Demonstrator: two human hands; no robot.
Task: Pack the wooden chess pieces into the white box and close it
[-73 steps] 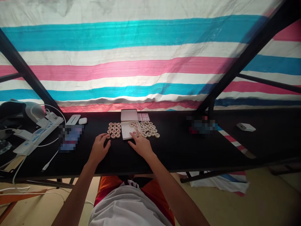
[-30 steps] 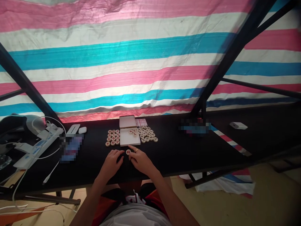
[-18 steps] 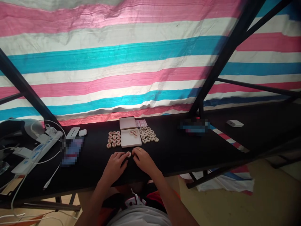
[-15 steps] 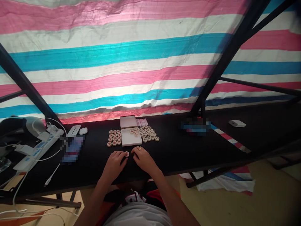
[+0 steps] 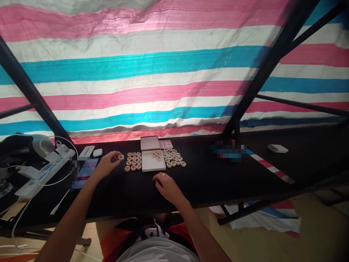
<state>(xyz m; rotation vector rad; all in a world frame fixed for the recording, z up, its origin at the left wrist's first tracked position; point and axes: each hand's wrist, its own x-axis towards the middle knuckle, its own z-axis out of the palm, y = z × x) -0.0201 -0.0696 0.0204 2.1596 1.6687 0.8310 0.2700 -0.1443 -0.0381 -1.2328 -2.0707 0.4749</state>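
Note:
My left hand point(image 5: 105, 165) pinches a round Chinese chess piece point(image 5: 121, 157) with a red character between thumb and fingertips. It is just left of the rows of red-marked pieces point(image 5: 133, 162) on the black table. My right hand point(image 5: 167, 187), a ring on one finger, rests in front of the white box point(image 5: 147, 163) with its thumb apart from the fingers and nothing in it. A few pieces point(image 5: 157, 155) lie inside the box. To its right is a looser cluster of dark-marked pieces point(image 5: 173, 157). The box lid point(image 5: 149, 143) stands behind.
A pink-and-white paper point(image 5: 166, 144) lies behind the box. On the left are a phone point(image 5: 86, 171), a white earbud case point(image 5: 97, 152), a power strip point(image 5: 46, 173) and cables. A white charger point(image 5: 277, 148) sits far right. Black frame bars point(image 5: 253, 78) slope at both sides.
My left hand has moved left and away from me, carrying the red-marked piece from before the box to beside the red rows. My right hand has stayed nearly in place.

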